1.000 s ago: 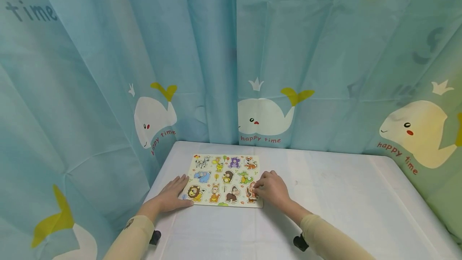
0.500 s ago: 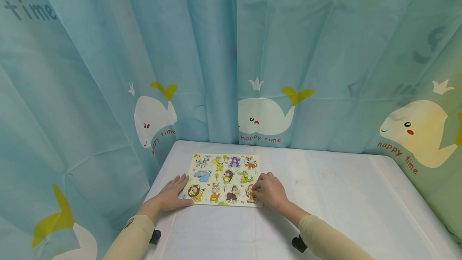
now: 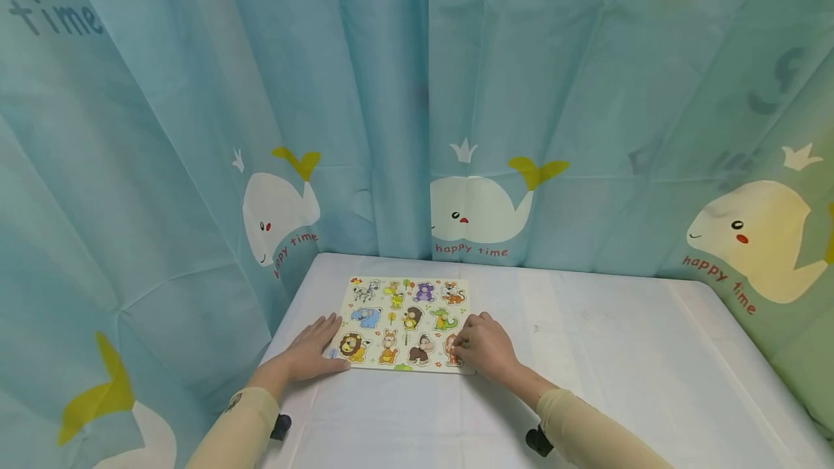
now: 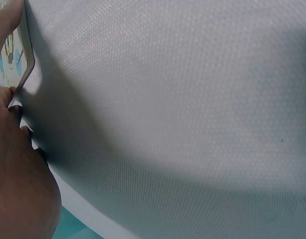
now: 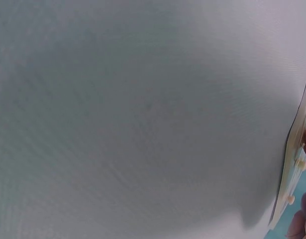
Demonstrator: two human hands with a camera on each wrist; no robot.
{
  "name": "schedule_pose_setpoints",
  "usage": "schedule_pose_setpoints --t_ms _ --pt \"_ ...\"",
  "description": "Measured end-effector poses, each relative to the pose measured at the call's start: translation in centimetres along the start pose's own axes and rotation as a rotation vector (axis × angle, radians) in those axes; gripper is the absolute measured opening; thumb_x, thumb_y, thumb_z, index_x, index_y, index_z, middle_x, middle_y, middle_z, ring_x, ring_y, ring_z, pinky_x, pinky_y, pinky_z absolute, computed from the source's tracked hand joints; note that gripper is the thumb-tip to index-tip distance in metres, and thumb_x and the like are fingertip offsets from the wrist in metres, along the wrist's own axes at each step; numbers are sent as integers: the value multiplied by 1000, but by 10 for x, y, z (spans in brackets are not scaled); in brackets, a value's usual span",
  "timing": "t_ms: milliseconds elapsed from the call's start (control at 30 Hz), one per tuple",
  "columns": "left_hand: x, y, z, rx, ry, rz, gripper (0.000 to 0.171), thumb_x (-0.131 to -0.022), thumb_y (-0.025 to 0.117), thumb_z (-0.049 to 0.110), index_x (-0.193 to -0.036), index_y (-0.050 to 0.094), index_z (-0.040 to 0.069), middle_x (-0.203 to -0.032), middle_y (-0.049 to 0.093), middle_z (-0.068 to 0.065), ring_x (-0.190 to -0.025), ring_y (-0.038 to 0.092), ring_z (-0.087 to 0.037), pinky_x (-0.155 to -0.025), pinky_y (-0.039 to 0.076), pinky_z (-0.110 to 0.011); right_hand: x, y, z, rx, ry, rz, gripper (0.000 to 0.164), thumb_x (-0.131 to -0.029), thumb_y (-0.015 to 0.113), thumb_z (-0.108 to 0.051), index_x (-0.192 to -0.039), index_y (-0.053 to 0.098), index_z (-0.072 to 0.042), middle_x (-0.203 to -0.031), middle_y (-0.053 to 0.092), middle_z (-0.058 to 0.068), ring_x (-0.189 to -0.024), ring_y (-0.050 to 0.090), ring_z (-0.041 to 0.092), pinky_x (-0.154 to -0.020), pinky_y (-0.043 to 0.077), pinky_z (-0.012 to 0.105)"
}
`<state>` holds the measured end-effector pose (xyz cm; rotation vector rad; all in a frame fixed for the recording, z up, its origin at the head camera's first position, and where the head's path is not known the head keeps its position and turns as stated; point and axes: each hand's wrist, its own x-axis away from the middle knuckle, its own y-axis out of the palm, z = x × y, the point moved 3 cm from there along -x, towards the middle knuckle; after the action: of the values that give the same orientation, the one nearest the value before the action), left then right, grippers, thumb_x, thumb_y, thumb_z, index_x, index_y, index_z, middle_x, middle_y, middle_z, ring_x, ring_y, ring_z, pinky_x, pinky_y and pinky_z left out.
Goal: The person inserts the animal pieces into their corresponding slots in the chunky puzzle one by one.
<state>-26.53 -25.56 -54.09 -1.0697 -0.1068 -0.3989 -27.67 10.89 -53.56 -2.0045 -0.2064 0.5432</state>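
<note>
A cream animal puzzle board [image 3: 405, 324] lies flat on the white table in the head view, its cutouts filled with animal pieces in rows. My left hand [image 3: 309, 349] rests along the board's left edge, fingers straight, the thumb at the near left corner. At the near right corner, my right hand [image 3: 489, 344] pinches an orange animal puzzle piece [image 3: 449, 347], partly covered by the fingers. This piece sits at its place on the board; whether it lies fully flush I cannot tell. Small knobs [image 5: 302, 164] stand up from the board in the right wrist view.
The white-covered table [image 3: 619, 353] stretches to the right of the board. A blue curtain [image 3: 365, 93] with whale prints hangs behind and along the left side. Fingers of the left hand and a board corner show at the edge of the left wrist view.
My right hand has shifted slightly left with the orange animal puzzle piece, which shows less behind the fingers. The left hand and the board have stayed put.
</note>
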Motion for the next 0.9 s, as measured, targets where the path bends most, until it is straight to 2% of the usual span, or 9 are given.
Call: schedule_pose_setpoints --t_ms 133,267,433,633,900 --pt "0 -1 1 1 -12 -9 109 -85 72 62 -163 21 7 -170 14 -14 -156 6 -40 -124 8 -61 0 0 0 4 -18 8 12 -73 92 -21 -71 80 -22 -74 50 -16 -71 39 7 -60 38 24" --pt "0 -3 4 10 -9 -5 106 -86 74 57 -162 24 4 -169 17 -17 -154 9 -43 -123 10 -64 0 -1 0 19 -16 -2 12 -74 92 -22 -72 80 -23 -75 50 -16 -71 39 7 -60 38 24" --pt "1 -4 6 -2 -21 -5 105 -85 75 57 -162 25 5 -169 18 -16 -155 10 -42 -123 11 -63 0 0 0 25 0 -9 12 -74 92 -22 -72 80 -23 -75 50 -18 -72 39 7 -61 39 23" --pt "1 -3 6 -7 -30 -6 106 -85 75 56 -162 25 5 -169 17 -16 -155 10 -42 -123 12 -63 0 0 -1 21 -24 8 12 -73 92 -20 -72 80 -22 -74 50 -16 -71 39 8 -61 39 24" --pt "3 -3 6 -4 -16 -4 105 -85 76 55 -162 25 3 -169 18 -18 -154 11 -44 -122 12 -64 -1 0 -1 21 -24 -14 12 -74 92 -20 -73 81 -20 -75 51 -15 -72 40 8 -62 40 25"
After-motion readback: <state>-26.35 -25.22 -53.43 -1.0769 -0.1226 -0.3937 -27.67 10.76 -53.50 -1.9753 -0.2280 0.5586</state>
